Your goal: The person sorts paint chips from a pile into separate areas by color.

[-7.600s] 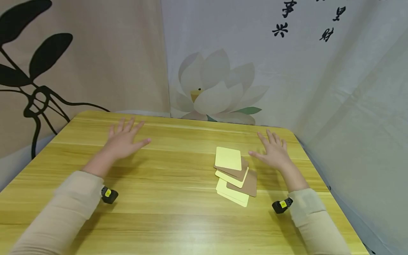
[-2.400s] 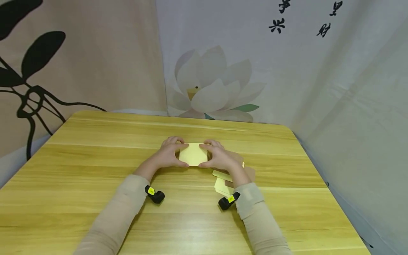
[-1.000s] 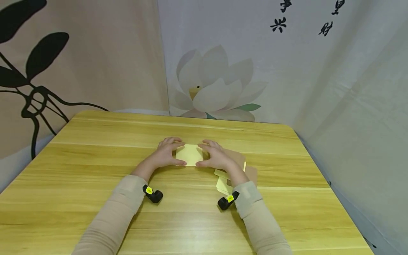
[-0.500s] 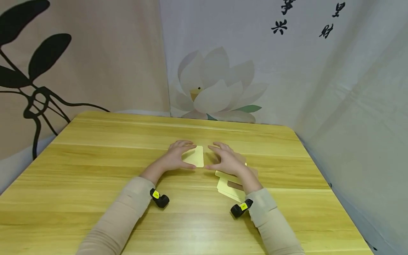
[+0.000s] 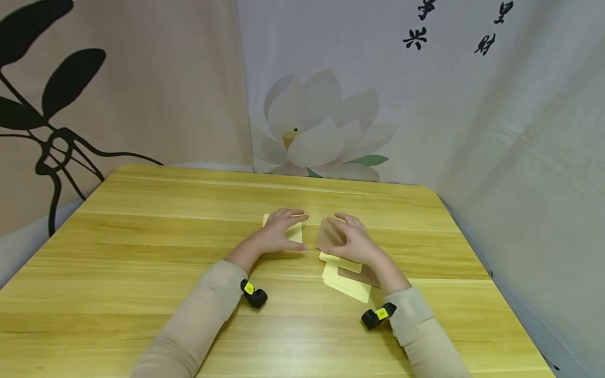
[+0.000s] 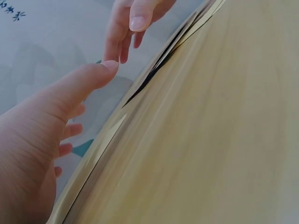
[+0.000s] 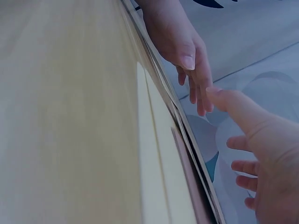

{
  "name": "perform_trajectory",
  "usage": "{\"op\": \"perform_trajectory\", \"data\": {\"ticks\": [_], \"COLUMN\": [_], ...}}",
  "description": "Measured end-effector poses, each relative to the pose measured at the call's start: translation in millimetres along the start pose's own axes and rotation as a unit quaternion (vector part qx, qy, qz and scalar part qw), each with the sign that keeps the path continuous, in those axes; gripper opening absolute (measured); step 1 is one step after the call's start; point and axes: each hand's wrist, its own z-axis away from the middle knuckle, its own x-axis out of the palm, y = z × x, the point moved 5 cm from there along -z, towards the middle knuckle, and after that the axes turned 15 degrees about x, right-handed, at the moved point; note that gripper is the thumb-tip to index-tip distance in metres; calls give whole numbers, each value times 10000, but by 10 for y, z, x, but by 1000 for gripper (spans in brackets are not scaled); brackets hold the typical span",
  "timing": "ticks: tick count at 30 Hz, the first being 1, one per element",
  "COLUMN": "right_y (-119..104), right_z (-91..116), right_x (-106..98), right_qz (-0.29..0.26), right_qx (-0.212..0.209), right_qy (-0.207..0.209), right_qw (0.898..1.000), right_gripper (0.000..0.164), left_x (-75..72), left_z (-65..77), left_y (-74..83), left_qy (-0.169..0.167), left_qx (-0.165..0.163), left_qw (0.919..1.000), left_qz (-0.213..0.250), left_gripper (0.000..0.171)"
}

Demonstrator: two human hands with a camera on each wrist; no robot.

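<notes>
A pale yellow card [image 5: 296, 232] lies flat on the wooden table, partly covered by my left hand [image 5: 274, 234]. That hand hovers above the card, thumb and fingers spread apart with nothing between them. To its right, my right hand [image 5: 357, 244] hangs over a loose pile, its fingers likewise apart and holding nothing. A brown card [image 5: 326, 234] tops the pile and shows between the right thumb and fingers. Below it stick out yellow cards [image 5: 347, 287] and another brown card [image 5: 371, 275]. In the left wrist view, the single card [image 6: 100, 156] lies beneath the left hand, apart from the thumb.
The wooden table [image 5: 165, 294] reaches back to a hanging cloth [image 5: 425, 115] printed with a lotus, leaves and black characters. Small black wrist cameras [image 5: 254, 294] sit at both sleeve cuffs.
Both hands held the yellow card and set it down left of the pile. They then let go and moved right, the right hand now over the brown card.
</notes>
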Motion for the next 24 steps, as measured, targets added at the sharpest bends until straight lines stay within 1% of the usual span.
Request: {"op": "perform_trajectory", "data": {"ticks": [6, 12, 18, 24], "right_y": [155, 282, 401, 495], "right_z": [71, 136, 138, 119], "right_x": [-78, -145, -159, -167], "right_qz": [60, -39, 68, 83], "right_qx": [60, 96, 127, 135], "right_qy": [73, 57, 41, -20], "right_qw": [9999, 9999, 9999, 9999], "right_gripper": [86, 88, 86, 84], "left_x": [89, 160, 223, 247], "left_z": [-141, -267, -351, -414], "left_y": [65, 100, 111, 94], "left_qy": [3, 83, -60, -102], "left_qx": [91, 47, 12, -77], "left_qw": [9999, 9999, 9998, 9997], "left_qz": [-83, -109, -164, -187], "left_gripper": [83, 83, 81, 80]}}
